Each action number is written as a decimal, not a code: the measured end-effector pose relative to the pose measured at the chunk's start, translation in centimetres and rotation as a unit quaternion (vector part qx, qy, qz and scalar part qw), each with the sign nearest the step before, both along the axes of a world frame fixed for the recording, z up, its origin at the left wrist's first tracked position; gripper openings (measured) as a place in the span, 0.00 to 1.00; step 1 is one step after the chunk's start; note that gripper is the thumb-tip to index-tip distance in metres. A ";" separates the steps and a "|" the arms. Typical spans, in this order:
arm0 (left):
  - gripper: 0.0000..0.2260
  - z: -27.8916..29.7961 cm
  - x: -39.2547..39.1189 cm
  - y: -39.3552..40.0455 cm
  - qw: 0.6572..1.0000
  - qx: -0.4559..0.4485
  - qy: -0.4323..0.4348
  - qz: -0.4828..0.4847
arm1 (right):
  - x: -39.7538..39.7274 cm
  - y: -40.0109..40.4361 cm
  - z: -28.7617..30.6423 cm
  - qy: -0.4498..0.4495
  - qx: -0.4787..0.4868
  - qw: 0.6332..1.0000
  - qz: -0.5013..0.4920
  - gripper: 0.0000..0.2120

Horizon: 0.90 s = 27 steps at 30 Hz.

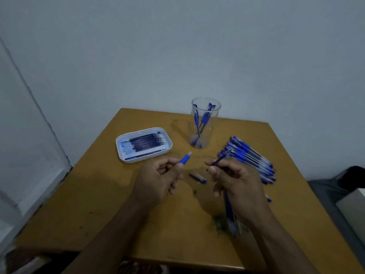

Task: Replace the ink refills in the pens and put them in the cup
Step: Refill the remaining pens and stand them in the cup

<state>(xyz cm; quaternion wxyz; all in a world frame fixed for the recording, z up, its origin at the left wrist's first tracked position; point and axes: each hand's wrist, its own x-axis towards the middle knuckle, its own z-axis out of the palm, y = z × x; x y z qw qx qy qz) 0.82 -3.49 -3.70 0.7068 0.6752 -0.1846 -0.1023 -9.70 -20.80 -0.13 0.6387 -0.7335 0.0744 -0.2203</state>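
In the head view, a wooden tabletop [98, 194] stands against a pale wall. The left hand [158, 178], above the middle of the tabletop, pinches a blue pen grip piece [185, 159] between thumb and fingers; its clear tip points to the far edge. The right hand [237, 180], just beside it on the right, has its fingers curled around a thin dark refill [218, 161], whose end points up and to the far side. This hand also holds a pen barrel [230, 214] in the palm, and the barrel runs down toward the near edge; it is blurred.

Between the two hands a small blue cap [198, 177] lies on the tabletop. A clear cup [205, 123] stands upright near the far edge, with some blue pens [203, 119] leaning inside it. Left of the cup, a white tray [120, 147] holds a row of dark refills [148, 142]. Near the right edge a pile of blue pens [248, 157] lies side by side, partly behind the right hand.
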 end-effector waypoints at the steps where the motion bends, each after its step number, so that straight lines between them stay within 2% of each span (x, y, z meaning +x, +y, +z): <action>1: 0.03 -0.1 -0.3 -0.2 1.000 0.003 0.001 -0.011 | -0.2 -0.1 0.0 -0.012 0.013 1.000 -0.007 0.06; 10: 0.05 -0.1 -1.7 -0.8 0.996 0.049 -0.054 -0.054 | -0.6 -0.4 0.6 -0.030 0.126 0.990 -0.047 0.08; 20: 0.07 -0.3 -2.1 -0.7 0.990 0.077 -0.094 -0.070 | -0.5 0.1 0.4 -0.030 0.051 0.998 -0.039 0.09; 27: 0.08 -0.5 -2.1 -0.6 0.989 0.077 -0.106 -0.070 | -0.6 0.1 0.6 -0.014 0.043 0.998 -0.035 0.09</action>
